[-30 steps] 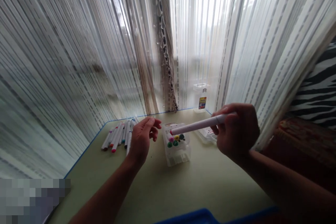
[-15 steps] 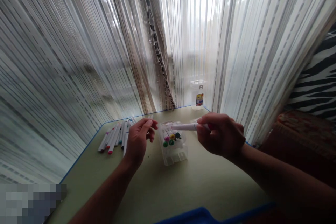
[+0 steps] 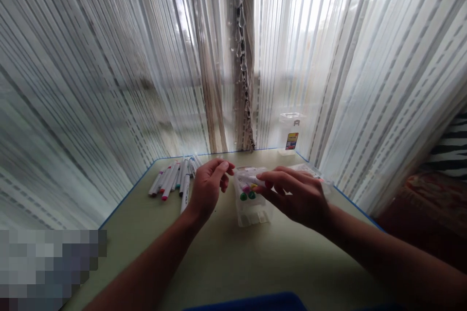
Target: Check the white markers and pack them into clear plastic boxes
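A clear plastic case stands on the table in front of me. Markers with green, pink and yellow ends lie in it, among them a green-ended marker. My right hand grips a white marker with a red end, low over the case; its far tip blends with the markers there. My left hand is at the case's left side, thumb and fingertips pinched together. Whatever they may hold is too small to make out. Left of that hand lies a pile of white markers with coloured ends.
A clear container with a yellow label stands at the table's back edge by the string curtain. Behind my right hand lies clear plastic packaging. A blue object shows at the near edge of the table.
My right hand has brought the marker lower and closer onto the case, and its fingers are more stretched out. My left hand keeps its pinch beside the case. The view has turned left.
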Demonstrator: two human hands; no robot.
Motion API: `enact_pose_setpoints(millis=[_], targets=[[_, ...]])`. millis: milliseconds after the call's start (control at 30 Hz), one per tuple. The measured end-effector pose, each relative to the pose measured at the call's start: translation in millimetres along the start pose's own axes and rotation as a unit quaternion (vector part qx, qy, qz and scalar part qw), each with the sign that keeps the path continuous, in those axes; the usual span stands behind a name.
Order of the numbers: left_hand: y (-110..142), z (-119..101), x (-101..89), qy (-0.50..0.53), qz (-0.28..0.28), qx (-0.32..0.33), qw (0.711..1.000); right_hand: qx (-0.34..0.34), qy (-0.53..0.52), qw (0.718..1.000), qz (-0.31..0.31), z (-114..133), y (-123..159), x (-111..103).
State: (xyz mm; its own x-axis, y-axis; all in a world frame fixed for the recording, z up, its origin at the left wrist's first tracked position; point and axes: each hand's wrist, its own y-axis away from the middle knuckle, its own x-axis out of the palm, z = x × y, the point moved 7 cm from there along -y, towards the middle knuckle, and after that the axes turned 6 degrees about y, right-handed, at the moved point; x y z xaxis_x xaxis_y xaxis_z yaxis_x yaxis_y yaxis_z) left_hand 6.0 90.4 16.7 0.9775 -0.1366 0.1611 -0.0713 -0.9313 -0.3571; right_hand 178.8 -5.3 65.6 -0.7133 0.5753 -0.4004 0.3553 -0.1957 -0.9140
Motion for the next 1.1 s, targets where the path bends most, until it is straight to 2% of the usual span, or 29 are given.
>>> enact_pose_setpoints(millis=[333,1100], targets=[[0,0,1.8,0.009,0.007,0.003,1.000,0.016,-0.015,0.997,0.068,-4,4,13],[1,-3,7.9,-0.007,0.034,0.012,0.999,0.058,0.051,0.995,0.070,-7,10,22]])
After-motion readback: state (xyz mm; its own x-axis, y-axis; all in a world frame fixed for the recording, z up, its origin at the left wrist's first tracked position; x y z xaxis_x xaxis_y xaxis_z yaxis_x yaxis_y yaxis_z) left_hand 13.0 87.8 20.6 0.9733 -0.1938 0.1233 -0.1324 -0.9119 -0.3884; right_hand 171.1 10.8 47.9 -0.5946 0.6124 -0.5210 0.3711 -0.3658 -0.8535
